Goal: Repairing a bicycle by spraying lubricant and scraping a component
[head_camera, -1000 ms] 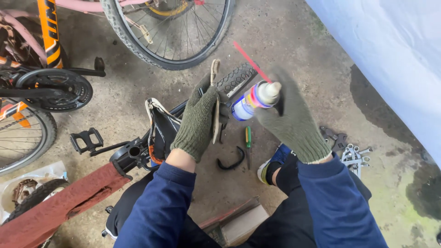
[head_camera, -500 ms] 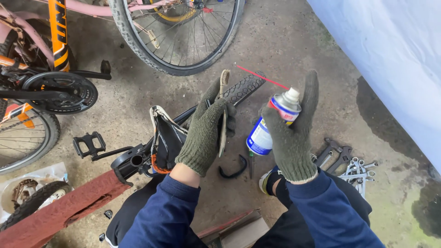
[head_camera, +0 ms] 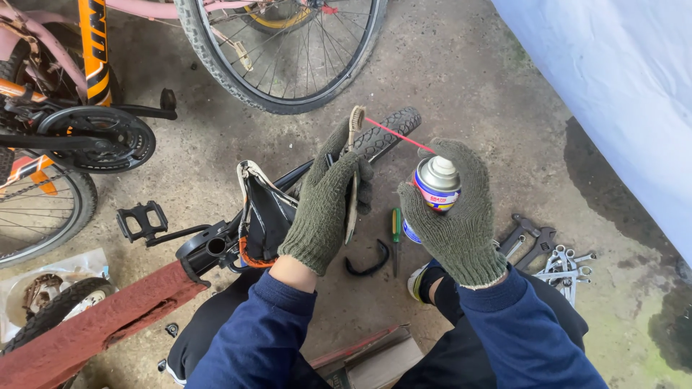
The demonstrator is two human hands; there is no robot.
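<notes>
Head view, left hand (head_camera: 328, 209) gripping brush (head_camera: 353, 173), right hand (head_camera: 454, 216) clasping spray can (head_camera: 432, 189), wrenches (head_camera: 551, 256) beside.

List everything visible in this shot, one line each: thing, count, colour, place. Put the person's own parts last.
spray can: 1, silver top with blue body and a thin red straw, in the right hand
brush: 1, pale worn handle, upright in the left hand
bicycle wheel: 1, black tyre, top centre
crank with chainring: 1, black, left
pedal: 1, black, on the ground at left
saddle: 1, black with pale edge, beside the left hand
screwdriver: 1, green handle, on the ground between the hands
spanners: several, silver and dark, on the ground at right
red beam: 1, rusty red, bottom left
concrete floor: grey
left hand: green knitted glove, blue sleeve
right hand: green knitted glove, blue sleeve
</notes>
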